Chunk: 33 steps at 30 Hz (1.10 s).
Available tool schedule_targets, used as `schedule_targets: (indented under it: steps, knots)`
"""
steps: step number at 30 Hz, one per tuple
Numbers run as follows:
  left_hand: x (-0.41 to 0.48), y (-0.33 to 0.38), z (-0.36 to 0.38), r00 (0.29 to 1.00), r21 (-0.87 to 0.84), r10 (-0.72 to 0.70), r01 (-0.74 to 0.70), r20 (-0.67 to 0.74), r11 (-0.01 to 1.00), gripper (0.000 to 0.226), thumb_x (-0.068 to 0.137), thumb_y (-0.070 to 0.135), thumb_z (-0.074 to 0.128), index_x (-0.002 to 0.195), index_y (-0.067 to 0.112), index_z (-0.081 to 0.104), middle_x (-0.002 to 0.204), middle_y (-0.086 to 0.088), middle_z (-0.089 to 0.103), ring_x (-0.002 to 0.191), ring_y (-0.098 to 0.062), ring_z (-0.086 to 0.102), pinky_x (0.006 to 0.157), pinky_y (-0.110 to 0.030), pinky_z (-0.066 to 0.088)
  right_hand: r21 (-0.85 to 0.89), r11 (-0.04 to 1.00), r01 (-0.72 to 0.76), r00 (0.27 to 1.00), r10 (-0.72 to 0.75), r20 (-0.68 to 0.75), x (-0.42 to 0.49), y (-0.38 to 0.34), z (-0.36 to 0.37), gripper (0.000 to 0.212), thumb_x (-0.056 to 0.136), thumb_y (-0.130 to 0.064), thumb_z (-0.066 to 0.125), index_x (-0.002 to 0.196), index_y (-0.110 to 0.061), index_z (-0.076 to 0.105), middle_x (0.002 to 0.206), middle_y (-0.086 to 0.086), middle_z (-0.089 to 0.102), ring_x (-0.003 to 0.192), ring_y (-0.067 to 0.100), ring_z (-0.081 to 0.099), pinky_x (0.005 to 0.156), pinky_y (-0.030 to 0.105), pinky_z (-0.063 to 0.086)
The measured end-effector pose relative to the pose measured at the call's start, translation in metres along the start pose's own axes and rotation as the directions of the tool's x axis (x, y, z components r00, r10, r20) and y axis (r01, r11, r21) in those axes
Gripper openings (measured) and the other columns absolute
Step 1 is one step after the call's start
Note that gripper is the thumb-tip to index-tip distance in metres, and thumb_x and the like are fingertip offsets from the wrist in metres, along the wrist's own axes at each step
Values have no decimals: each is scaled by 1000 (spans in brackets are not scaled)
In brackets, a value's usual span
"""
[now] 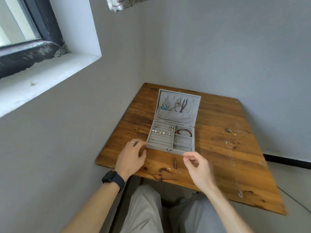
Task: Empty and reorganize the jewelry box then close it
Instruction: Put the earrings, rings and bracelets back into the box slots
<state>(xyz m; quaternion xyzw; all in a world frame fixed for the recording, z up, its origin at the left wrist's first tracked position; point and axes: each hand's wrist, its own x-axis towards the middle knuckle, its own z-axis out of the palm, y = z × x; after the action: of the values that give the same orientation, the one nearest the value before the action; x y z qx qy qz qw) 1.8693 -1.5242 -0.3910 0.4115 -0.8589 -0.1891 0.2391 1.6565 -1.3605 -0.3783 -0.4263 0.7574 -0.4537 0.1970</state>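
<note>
Box (158,147) is parked open near the desk's (218,148) back-left corner, touched at its front-left corner by the left hand (133,157), fingers relaxed. Right hand (196,167) is pinched, on what can't be told. Emptying's barely begun, probably; delicate fingertip picks are needed next.

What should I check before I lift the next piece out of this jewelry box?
1. The jewelry box lid stands open: ok.
2. Left hand rests at the box's front left corner: ok.
3. Right hand free: cannot tell; thumb and forefinger are pinched, and anything between them is too small to see.
4. Box emptied: not ok; stud earrings, a red bracelet and hanging necklaces are inside.
5. Room on the wooden table: ok; small earrings and a chain necklace lie there, with bare wood between them.
</note>
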Motion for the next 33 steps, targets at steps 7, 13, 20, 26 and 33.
schedule_targets:
  steps: [7, 13, 20, 26, 33]
  knots:
    - [-41, 27, 23, 999, -100, 20, -16, 34, 995, 22, 93, 30, 64, 114, 34, 67, 120, 19, 55, 113, 0, 48, 90, -22, 48, -48, 999, -12, 999, 10, -31, -41, 34, 0, 20, 90, -18, 72, 99, -35, 66, 94, -21, 68, 89, -7, 62, 74, 10, 52]
    - [-44, 44, 41, 995, 8, 30, -31, 93, 999, 24, 91, 42, 65, 114, 38, 67, 119, 16, 58, 111, -7, 50, 90, -30, 48, -197, 980, 21, 998, -33, -58, -46, 42, 12, 18, 86, -27, 75, 101, -33, 68, 98, -18, 59, 88, -3, 56, 73, 8, 37]
    - [-36, 56, 51, 998, 125, 46, -51, 41, 991, 18, 92, 46, 63, 104, 39, 74, 111, 14, 61, 106, -12, 52, 82, -31, 46, -239, 971, 24, 993, -51, -111, -49, 51, 18, 18, 84, -30, 77, 100, -27, 70, 99, -15, 56, 86, -1, 55, 72, 5, 33]
    - [-34, 56, 51, 993, 162, 118, -121, 29, 979, 14, 94, 39, 64, 98, 33, 76, 105, 12, 64, 100, -14, 56, 77, -33, 49, -241, 970, 42, 992, -68, -102, -52, 54, 19, 20, 86, -29, 75, 104, -24, 69, 102, -13, 56, 93, 7, 56, 78, 9, 34]
    - [-36, 24, 40, 993, -102, -114, 111, -21, 989, 13, 94, 34, 65, 102, 28, 73, 107, 13, 63, 105, -8, 52, 88, -30, 47, -360, 928, 95, 989, -129, -74, -40, 40, 23, 18, 87, -32, 72, 105, -30, 70, 103, -15, 59, 96, 10, 51, 76, 20, 37]
